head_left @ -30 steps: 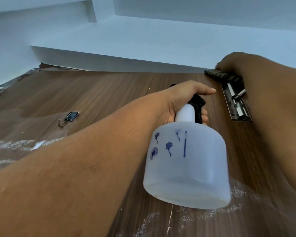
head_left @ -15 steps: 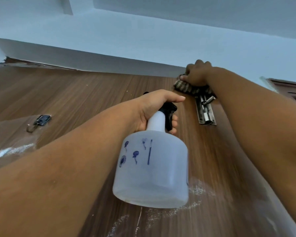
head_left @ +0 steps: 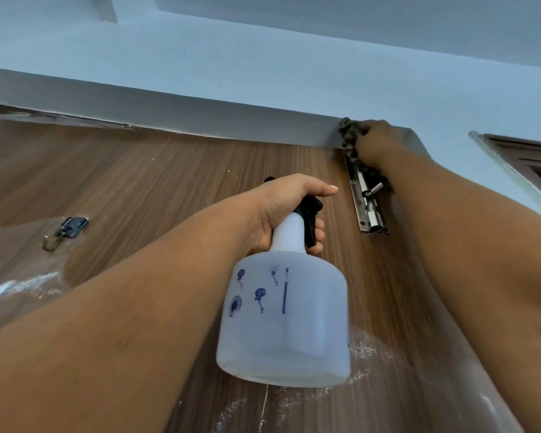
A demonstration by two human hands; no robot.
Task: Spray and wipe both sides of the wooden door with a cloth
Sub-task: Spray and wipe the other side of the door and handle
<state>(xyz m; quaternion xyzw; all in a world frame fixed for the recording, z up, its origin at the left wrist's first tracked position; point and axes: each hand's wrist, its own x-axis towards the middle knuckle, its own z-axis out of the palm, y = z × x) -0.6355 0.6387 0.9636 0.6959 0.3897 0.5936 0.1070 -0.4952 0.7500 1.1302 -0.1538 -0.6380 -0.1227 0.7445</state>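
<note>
Looking up at the wooden door [head_left: 175, 182] here. Left hand [head_left: 281, 210] is wrapped around the neck of a translucent white spray bottle [head_left: 283, 320], black trigger head up top, little blue doodles on the side, held just off the door face. Right hand [head_left: 377, 145] is up at the door's top corner, fingers bunched around a dark knobbly cloth [head_left: 347, 140] pressed against the door right above the metal slide bolt [head_left: 367, 201]. Off to the left there's a small hook [head_left: 64, 231] stuck on the door. White foamy spray streaks [head_left: 366, 351] sit low on the wood, plus more at the left edge.
</note>
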